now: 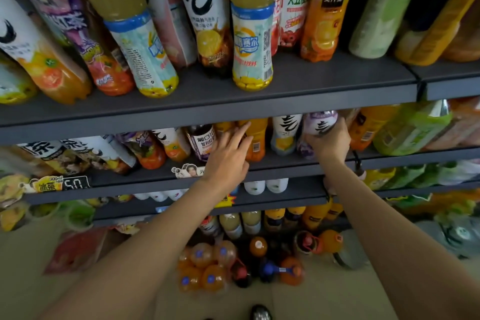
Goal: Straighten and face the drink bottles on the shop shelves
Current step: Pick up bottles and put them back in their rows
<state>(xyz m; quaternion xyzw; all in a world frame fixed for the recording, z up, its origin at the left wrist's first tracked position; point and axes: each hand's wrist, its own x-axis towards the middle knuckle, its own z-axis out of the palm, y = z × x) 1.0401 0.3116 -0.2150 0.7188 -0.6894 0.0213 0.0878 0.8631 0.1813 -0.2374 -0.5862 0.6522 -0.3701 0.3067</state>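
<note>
two hands [228,156], four dark shelves [285,86], two yellow-drink bottles with blue-banded labels [252,47] on top shelf

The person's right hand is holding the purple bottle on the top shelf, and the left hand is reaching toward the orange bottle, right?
Not quite. The head view shows the right hand holding the purple bottle on the second shelf, below the top one. The rest is right: the left hand reaches toward the orange bottle with straight fingers.

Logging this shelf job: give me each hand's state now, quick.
Left hand: open, fingers straight, reaching to the orange bottle.
Right hand: grip closed round the purple bottle.
</note>
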